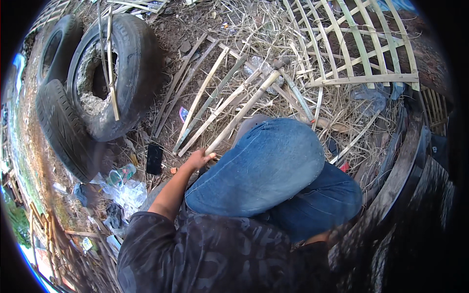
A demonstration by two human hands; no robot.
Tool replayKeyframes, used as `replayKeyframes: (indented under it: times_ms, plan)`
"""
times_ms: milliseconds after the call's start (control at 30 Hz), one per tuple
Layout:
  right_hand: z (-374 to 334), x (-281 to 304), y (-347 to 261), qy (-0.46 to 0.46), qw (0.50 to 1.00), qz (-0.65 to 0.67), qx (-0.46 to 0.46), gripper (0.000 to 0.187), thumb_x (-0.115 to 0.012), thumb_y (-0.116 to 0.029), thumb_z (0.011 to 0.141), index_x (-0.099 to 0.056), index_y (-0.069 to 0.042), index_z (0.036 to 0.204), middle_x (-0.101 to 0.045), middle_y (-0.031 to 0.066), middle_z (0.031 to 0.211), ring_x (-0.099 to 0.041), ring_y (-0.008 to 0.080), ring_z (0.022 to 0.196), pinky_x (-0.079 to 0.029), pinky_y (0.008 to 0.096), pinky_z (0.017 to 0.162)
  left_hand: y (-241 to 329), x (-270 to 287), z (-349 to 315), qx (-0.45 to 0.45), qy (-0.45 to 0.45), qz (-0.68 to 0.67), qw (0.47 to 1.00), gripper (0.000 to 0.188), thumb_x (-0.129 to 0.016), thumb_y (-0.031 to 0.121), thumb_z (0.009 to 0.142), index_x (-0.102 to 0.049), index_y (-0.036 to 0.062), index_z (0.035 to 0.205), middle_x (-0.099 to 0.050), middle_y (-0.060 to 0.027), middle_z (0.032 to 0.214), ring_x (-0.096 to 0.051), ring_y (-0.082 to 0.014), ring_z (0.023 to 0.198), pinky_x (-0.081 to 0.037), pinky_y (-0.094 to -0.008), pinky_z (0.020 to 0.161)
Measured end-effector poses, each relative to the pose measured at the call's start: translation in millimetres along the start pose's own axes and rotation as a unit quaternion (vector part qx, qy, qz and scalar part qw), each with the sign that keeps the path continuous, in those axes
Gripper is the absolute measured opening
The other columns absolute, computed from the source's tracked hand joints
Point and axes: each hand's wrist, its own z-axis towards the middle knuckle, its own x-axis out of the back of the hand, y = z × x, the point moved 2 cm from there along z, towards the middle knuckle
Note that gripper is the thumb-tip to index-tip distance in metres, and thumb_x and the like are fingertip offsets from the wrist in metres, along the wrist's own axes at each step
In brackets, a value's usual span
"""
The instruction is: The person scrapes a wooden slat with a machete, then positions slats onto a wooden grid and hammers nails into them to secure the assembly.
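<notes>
My left hand (200, 159) comes in from the lower left, its fingers closed round the near end of a long, pale bamboo stick (243, 112). The stick slants away to the upper right, past my bent knee in blue jeans. Beside its far end lies what looks like a hammer, with a dark head (282, 62) and a bluish-green handle (296, 93). Several split bamboo strips (215, 118) lie side by side on the ground left of the stick. My right hand is out of sight; only a little bare skin shows below my thigh.
Worn tyres (139, 63) stand at the left, one filled with concrete. A woven bamboo lattice (359, 41) lies at the upper right. A black phone-like slab (154, 158) and clear plastic (129, 195) lie left of my hand. Bamboo shavings (254, 31) litter the dirt.
</notes>
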Motion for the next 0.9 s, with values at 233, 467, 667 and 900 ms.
replayKeyframes:
  times_ms: [233,467,667,900]
  plan:
    - [27.2,-31.7,5.6,-0.062,0.998,-0.033,-0.008,0.036,-0.063,-0.018,0.087,-0.05,-0.001,0.116,-0.055,0.0061,0.078,-0.054,0.0171,0.07,-0.044,0.0301,0.064,-12.5,-4.2,23.9,0.027,-0.058,0.168,0.984,0.079,-0.061,0.057,0.081,-0.041,-0.0028,0.128,-0.058,-0.0307,0.114,-0.057,-0.0448,0.107,-0.046,-0.0472,0.092]
    - [67.7,-72.8,10.9,-0.141,0.989,-0.049,0.007,0.038,-0.064,-0.016,0.086,-0.05,0.0,0.117,-0.058,0.0073,0.083,-0.057,0.0195,0.076,-0.046,0.0322,0.07,101.3,95.8,40.9,-0.01,-0.024,0.184,0.983,0.064,-0.064,0.054,0.08,-0.054,0.0002,0.114,-0.065,-0.0246,0.099,-0.064,-0.0376,0.095,-0.05,-0.0447,0.083]
    - [112.7,-83.1,-75.0,-0.221,0.956,-0.133,0.138,0.041,-0.066,-0.016,0.083,-0.051,-0.001,0.118,-0.06,0.0106,0.093,-0.059,0.0215,0.084,-0.048,0.0332,0.076,204.3,115.1,75.5,-0.116,0.062,0.165,0.978,0.047,-0.07,0.035,0.082,-0.055,0.0022,0.113,-0.068,-0.0207,0.088,-0.067,-0.0346,0.084,-0.052,-0.0428,0.075]
    - [106.7,-133.1,-215.3,-0.359,0.871,-0.213,0.258,0.04,-0.067,-0.013,0.082,-0.05,-0.003,0.118,-0.06,0.0163,0.105,-0.06,0.025,0.093,-0.049,0.0344,0.08,212.0,35.4,95.7,-0.194,0.074,0.089,0.974,0.067,-0.07,0.038,0.082,-0.037,-0.0027,0.124,-0.059,-0.0336,0.103,-0.058,-0.048,0.096,-0.048,-0.048,0.081]
